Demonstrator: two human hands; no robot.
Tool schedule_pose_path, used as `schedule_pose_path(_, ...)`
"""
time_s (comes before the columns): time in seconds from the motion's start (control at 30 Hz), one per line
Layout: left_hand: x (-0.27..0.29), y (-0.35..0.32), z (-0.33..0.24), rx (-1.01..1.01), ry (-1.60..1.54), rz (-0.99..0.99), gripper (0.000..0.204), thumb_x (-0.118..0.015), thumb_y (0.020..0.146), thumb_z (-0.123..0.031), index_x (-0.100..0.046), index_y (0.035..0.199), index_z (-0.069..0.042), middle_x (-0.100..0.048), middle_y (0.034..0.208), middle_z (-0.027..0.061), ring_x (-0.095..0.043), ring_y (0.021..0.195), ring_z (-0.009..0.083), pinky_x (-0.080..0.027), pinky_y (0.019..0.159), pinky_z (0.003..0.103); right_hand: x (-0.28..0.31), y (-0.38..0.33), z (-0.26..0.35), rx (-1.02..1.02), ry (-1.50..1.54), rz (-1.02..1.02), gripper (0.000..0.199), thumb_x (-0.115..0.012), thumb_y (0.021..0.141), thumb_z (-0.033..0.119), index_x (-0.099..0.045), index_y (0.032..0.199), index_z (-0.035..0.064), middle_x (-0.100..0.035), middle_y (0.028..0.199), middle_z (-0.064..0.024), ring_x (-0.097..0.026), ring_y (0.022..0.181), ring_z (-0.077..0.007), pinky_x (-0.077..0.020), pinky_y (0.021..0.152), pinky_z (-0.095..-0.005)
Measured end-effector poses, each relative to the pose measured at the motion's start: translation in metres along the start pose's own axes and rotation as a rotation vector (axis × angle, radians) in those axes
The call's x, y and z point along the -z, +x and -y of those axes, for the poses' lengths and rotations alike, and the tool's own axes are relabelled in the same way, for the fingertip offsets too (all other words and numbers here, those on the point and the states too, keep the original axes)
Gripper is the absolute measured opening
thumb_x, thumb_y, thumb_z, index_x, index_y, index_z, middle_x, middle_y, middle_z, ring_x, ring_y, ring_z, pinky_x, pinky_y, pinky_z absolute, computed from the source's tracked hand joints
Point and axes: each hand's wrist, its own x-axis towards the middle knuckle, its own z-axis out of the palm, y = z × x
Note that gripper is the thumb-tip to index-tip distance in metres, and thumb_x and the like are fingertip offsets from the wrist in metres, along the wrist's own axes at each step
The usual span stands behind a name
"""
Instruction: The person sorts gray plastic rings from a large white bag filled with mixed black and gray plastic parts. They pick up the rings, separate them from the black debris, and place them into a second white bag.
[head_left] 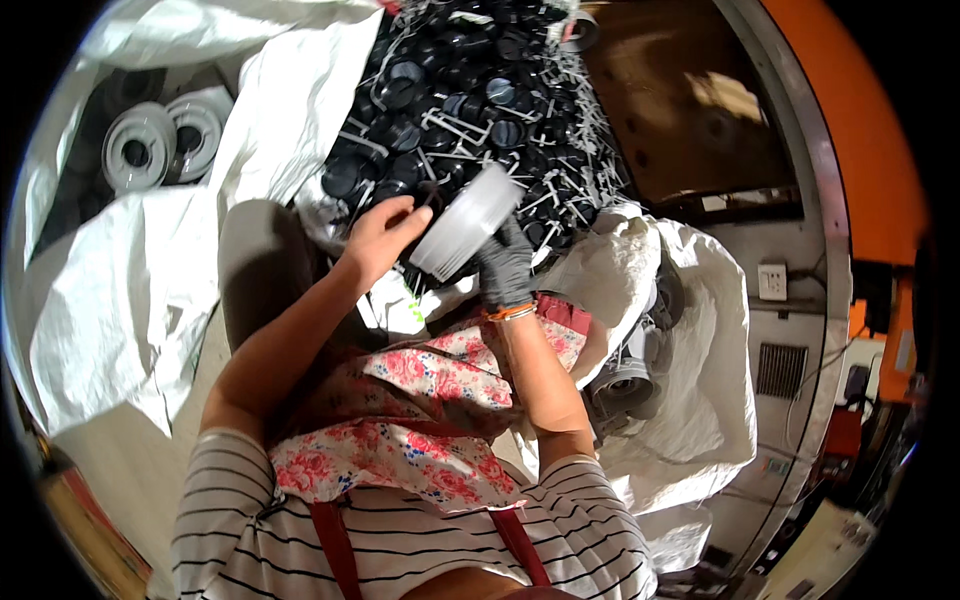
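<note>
My right hand (506, 268), in a dark grey glove, grips a round, shallow, translucent white plastic part (468, 222) with a ribbed rim. The part is tilted on edge and hides most of those fingertips. My bare left hand (385, 238) is just left of it with fingers curled together; a small dark thing (432, 194) shows by the fingertips, but its kind is unclear. Beyond both hands spreads a large heap of black round plastic caps (405, 92) mixed with thin white plastic sprue pieces (455, 130).
At the left, an open white woven sack (290, 100) holds round white plastic parts (138, 148). Another white sack (705, 370) with grey round parts (625, 385) stands at my right. A machine panel (790, 330) with a socket rises farther right. A flowered apron (400, 460) covers my lap.
</note>
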Motion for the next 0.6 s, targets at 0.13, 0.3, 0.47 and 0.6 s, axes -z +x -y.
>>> schedule_pose_path(0.13, 0.008, -0.019, -0.037, -0.062, -0.085, 0.351, 0.046, -0.051, 0.093, -0.015, -0.039, 0.133, 0.006, -0.049, 0.131, 0.0159, -0.05, 0.115, 0.0187, -0.037, 0.099, 0.029, -0.003, -0.01, 0.01, 0.334, -0.425, 0.041, 0.053, -0.065, 0.075, 0.005, -0.048, 0.125, -0.0011, -0.06, 0.114, -0.0124, -0.058, 0.103, -0.0202, -0.0458, 0.09, -0.0313)
schedule_pose_path(0.3, 0.013, -0.051, -0.039, -0.147, -0.192, 0.38, 0.05, -0.057, 0.086, -0.018, -0.045, 0.131, 0.001, -0.059, 0.114, 0.0075, -0.054, 0.102, 0.0127, -0.042, 0.091, 0.027, -0.011, -0.018, 0.0, 0.362, -0.474, 0.102, 0.052, -0.063, 0.078, 0.012, -0.047, 0.126, -0.001, -0.058, 0.117, -0.0156, -0.057, 0.107, -0.0251, -0.0439, 0.094, -0.0344)
schedule_pose_path(0.47, 0.019, -0.085, -0.049, -0.565, 0.474, 0.213, 0.061, -0.071, 0.072, -0.006, -0.047, 0.127, 0.002, -0.058, 0.116, 0.0176, -0.055, 0.108, 0.0279, -0.042, 0.093, 0.035, -0.014, -0.011, -0.035, 0.316, -0.488, 0.275, 0.034, -0.056, 0.088, 0.017, -0.053, 0.119, 0.0028, -0.059, 0.112, -0.0123, -0.059, 0.1, -0.0238, -0.0475, 0.086, -0.0339)
schedule_pose_path(0.6, 0.049, -0.104, -0.066, -0.869, 0.751, 0.088, 0.057, -0.068, 0.07, 0.001, -0.049, 0.124, 0.003, -0.055, 0.12, 0.0219, -0.05, 0.115, 0.0398, -0.041, 0.095, 0.042, -0.05, -0.001, -0.01, -0.471, 0.745, 0.331, 0.03, -0.054, 0.092, 0.019, -0.052, 0.118, 0.0038, -0.063, 0.102, -0.0088, -0.063, 0.089, -0.0204, -0.054, 0.074, -0.0303)
